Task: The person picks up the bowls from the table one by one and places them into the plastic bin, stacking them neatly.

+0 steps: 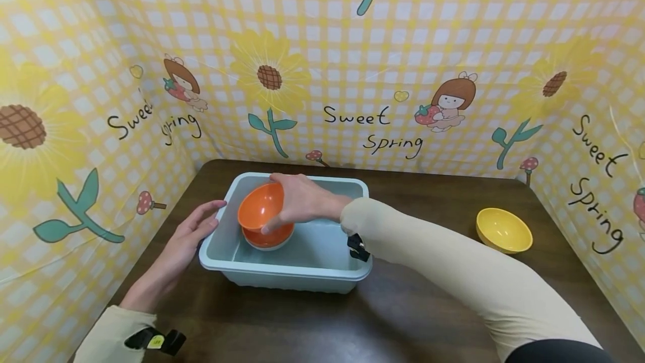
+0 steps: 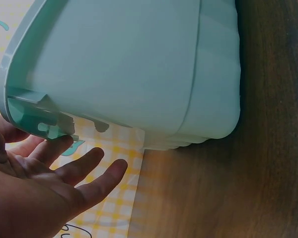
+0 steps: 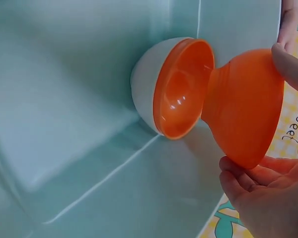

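My right hand holds an orange bowl by its rim, thumb on one side and fingers on the other. It is inside a light blue-green plastic basin. Just below that bowl, a second orange bowl sits nested in a white bowl at the left end of the basin floor. The held bowl's foot comes right up to the lower one's rim in the right wrist view. With fingers spread and fairly straight, my left hand touches the basin's left rim.
A yellow bowl stands on the dark wooden table to the right of the basin. Yellow checked cloth with flower prints hangs behind and along both sides. My right sleeve crosses over the basin's right end.
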Available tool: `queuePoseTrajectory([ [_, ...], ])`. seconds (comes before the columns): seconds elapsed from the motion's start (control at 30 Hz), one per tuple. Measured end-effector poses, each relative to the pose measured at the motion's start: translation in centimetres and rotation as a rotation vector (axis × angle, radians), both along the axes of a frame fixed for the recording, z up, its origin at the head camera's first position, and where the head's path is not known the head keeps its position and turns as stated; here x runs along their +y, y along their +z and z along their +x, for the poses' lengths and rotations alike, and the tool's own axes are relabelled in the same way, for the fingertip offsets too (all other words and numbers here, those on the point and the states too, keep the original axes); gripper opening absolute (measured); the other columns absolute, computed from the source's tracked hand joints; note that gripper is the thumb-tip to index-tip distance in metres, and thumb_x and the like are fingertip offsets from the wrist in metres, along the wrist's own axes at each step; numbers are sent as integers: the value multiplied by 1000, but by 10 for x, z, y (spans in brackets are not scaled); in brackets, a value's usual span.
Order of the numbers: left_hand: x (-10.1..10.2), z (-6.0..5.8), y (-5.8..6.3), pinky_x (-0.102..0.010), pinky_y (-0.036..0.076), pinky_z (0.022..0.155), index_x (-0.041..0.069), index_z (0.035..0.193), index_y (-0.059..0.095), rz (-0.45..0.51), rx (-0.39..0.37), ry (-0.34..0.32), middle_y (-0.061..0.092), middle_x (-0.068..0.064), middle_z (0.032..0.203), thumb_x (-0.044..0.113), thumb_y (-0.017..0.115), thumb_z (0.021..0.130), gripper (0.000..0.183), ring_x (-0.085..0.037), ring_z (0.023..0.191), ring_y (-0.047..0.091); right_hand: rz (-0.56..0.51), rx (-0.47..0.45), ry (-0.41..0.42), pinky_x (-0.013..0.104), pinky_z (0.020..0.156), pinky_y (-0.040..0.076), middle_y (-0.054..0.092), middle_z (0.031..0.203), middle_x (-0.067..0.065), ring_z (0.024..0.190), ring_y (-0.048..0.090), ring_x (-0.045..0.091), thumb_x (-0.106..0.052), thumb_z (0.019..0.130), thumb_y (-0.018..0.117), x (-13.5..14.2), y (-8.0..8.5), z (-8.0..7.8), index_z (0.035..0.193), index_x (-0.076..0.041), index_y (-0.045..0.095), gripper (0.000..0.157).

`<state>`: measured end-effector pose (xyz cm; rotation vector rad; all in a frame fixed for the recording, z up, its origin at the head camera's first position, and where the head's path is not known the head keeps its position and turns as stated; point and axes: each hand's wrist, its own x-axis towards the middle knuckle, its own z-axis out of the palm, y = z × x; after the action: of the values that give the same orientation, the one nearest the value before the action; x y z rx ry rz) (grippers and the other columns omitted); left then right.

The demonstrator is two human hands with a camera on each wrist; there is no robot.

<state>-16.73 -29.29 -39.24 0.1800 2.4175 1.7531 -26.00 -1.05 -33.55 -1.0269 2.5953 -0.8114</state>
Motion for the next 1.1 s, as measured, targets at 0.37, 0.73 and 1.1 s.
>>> queuePoseTrajectory([
  [0.37,1,-2,2,-36,56,85,12,162,30,15,11,6,34,-23,159,37,41,115,54,-20,116,57,19,1,3,29,87,53,62,132,5,109,57,15,-46,80,88,-10,-10,0,156,-5,40,99],
  [0.73,1,-1,0,-36,56,85,12,162,29,23,-3,2,36,-24,158,37,41,115,55,-21,115,58,76,-6,-2,31,89,54,60,136,7,111,58,17,-47,81,89,-15,-25,-2,157,-6,39,100],
  [1.1,1,-1,-1,-35,54,86,12,163,30,7,4,6,35,-23,159,36,41,116,54,-28,122,52,87,-17,5,31,90,54,61,132,7,107,59,17,-47,82,89,-16,-42,-6,152,-7,42,93],
])
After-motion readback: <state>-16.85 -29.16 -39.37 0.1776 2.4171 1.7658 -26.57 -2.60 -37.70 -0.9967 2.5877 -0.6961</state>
